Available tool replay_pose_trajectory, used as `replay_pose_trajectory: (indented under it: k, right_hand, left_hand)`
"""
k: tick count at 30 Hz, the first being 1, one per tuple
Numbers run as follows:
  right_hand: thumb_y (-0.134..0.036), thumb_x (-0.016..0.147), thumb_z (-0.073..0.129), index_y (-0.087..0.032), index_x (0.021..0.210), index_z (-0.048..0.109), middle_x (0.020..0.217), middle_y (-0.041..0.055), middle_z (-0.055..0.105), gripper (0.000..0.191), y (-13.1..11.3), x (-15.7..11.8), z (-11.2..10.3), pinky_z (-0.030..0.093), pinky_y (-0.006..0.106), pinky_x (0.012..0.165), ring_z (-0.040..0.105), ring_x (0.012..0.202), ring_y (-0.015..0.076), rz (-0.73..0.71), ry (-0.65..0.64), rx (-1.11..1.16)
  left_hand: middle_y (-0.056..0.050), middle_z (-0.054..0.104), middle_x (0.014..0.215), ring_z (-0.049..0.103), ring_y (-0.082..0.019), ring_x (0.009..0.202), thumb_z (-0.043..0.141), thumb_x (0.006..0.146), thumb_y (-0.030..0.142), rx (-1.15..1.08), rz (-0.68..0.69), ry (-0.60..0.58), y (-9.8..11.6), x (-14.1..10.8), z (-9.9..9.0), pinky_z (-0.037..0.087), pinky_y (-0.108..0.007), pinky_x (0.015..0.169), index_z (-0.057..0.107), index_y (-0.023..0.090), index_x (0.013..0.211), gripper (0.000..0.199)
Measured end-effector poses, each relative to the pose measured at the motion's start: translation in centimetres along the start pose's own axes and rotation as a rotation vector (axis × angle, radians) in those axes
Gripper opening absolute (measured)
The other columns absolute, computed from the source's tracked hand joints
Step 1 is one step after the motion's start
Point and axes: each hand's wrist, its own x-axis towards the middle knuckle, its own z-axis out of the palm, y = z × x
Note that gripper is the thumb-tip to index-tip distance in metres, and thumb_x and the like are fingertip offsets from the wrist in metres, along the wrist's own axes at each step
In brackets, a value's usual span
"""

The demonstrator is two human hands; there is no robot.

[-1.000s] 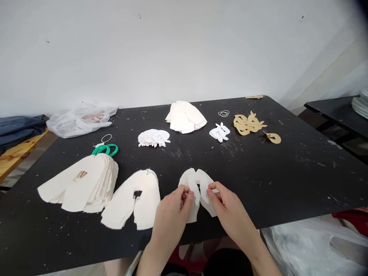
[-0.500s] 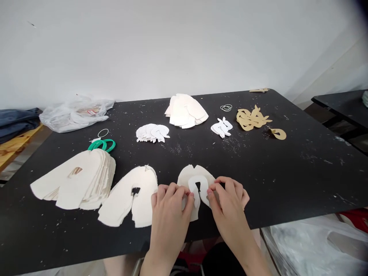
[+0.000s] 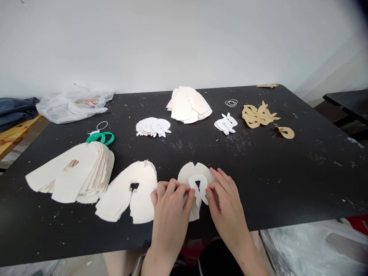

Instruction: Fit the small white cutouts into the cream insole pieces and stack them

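A stack of cream cut-outs (image 3: 140, 193) lies just beside my left hand (image 3: 169, 214) on the black table (image 3: 258, 172). It and my right hand (image 3: 227, 207) angle inward — a narrow pinch on a white cut-out (image 3: 198, 186) atop a cream piece (image 3: 186, 174).

**Cut pieces spread across the desk (image 3: 290, 184)**
A small stack (image 3: 186, 176) lies between the left hand (image 3: 169, 218) and right hand (image 3: 227, 207). Left of it sit a middle stack (image 3: 140, 193) and a large stack (image 3: 74, 174), with scissors (image 3: 100, 138) just behind. Farther back, left to right: small cut-outs (image 3: 152, 127), a pile (image 3: 188, 105), scraps (image 3: 258, 117).
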Motion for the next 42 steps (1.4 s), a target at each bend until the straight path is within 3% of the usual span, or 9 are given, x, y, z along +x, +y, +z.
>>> replay_pose_trajectory:
  k: [13,42]
  right_hand:
    - [-0.027,0.100,0.041,-0.023,0.089,0.056,0.148,0.0050,0.049,0.019,0.15,0.02,-0.37,0.042,0.052,0.108,0.034,0.144,0.0274,0.037,-0.027,0.051]
    - [-0.026,0.100,0.042,-0.023,0.089,0.055,0.145,0.0068,0.050,0.017,0.57,-0.03,-0.62,0.045,0.050,0.106,0.036,0.142,0.0269,0.022,-0.035,0.077]
  left_hand:
    - [-0.003,0.062,0.092,0.051,-0.024,0.090,0.044,0.100,0.038,-0.005,0.019,0.002,-0.41,-0.10,0.33,0.036,-0.041,0.079,0.065,0.024,0.086,0.029]
    - [-0.002,0.061,0.090,0.052,-0.023,0.089,0.049,0.097,0.034,-0.033,0.039,-0.020,-0.39,0.22,0.10,0.039,-0.040,0.081,0.062,0.023,0.078,0.025]
